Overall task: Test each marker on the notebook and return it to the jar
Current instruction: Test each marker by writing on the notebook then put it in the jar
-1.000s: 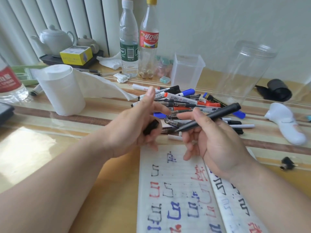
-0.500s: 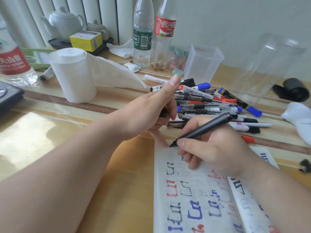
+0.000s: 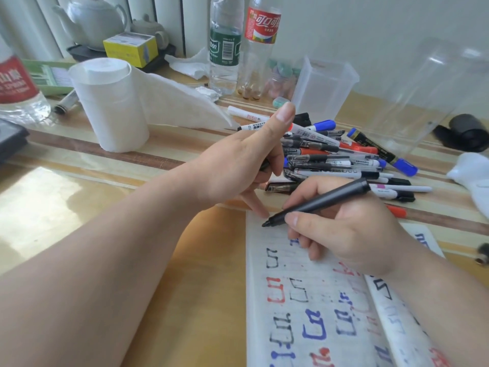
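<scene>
My right hand (image 3: pixel 346 234) grips an uncapped black marker (image 3: pixel 320 201) with its tip just above the top left corner of the open notebook (image 3: pixel 312 308), whose pages carry red, blue and black marks. My left hand (image 3: pixel 238 165) is curled around the marker's black cap, thumb up, with one finger pressing the notebook's top edge. A pile of markers and pens (image 3: pixel 336 152) lies behind both hands. The clear jar (image 3: pixel 423 96) lies tilted at the right, beyond the pile.
A paper roll (image 3: pixel 111 107) stands at the left with its sheet trailing. Two bottles (image 3: pixel 225 46) and a small clear tub (image 3: pixel 322 86) stand at the back. A teapot (image 3: pixel 92 19), a yellow box (image 3: pixel 129 49), a black item (image 3: pixel 468 132) and a white object (image 3: pixel 473 176) sit around.
My right hand lowered the marker from in front of the pile down to the notebook's top corner. My left hand, cap inside, came to rest a finger on the page edge.
</scene>
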